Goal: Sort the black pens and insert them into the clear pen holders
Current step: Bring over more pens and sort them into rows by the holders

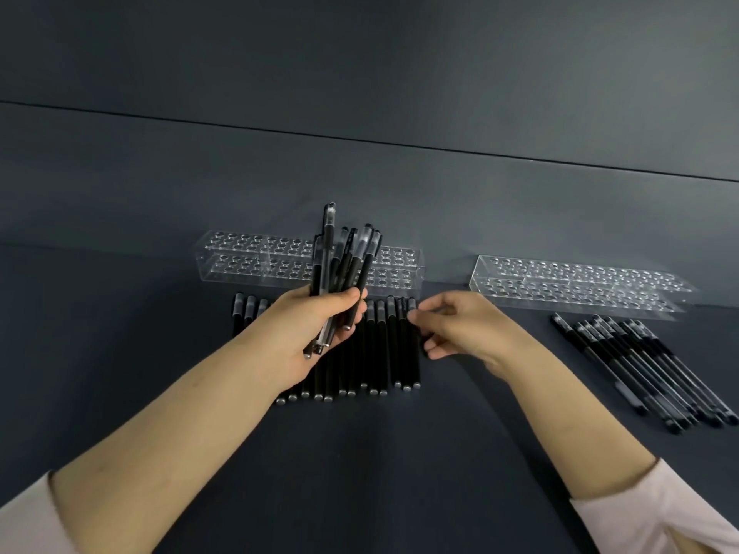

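Observation:
My left hand (308,333) grips a bunch of several black pens (344,265), held upright in front of the left clear pen holder (248,257). Below it a row of black pens (380,353) lies side by side on the dark table. My right hand (456,325) sits at the right end of that row, its fingertips pinching the cap end of the outermost pen (412,313). A second clear pen holder (576,281) stands at the right, with no pens in its holes. In front of that holder lies another group of black pens (644,365), slanted.
The dark table (360,473) runs back to a dark wall (360,74). Both holders stand near the table's far edge. Pale sleeves cover my upper forearms at the bottom corners.

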The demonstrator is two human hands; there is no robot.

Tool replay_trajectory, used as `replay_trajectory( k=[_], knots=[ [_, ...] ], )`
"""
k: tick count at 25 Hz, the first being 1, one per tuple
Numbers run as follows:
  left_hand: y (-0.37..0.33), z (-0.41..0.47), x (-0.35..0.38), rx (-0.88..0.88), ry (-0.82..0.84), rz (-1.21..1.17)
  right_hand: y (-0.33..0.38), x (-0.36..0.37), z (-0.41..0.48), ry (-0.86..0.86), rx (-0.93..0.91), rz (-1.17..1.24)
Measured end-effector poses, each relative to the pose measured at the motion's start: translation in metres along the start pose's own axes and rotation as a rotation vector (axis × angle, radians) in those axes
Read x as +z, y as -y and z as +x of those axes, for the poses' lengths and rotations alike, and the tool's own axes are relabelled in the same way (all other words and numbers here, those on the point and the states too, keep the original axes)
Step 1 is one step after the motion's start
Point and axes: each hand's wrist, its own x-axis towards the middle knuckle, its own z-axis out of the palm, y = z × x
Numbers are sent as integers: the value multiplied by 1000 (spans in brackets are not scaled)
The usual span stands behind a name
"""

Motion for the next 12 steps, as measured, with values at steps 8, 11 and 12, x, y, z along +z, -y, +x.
replay_trajectory(
  k=[8,11,12],
  knots=[
    [5,-10,8,-59,160,185,12,-1,-5,109,-74,514],
    [3,-13,10,-38,190,195,12,0,-4,157,-55,662],
    [3,-13,11,-27,178,180,12,-1,-3,142,-58,715]
  ],
)
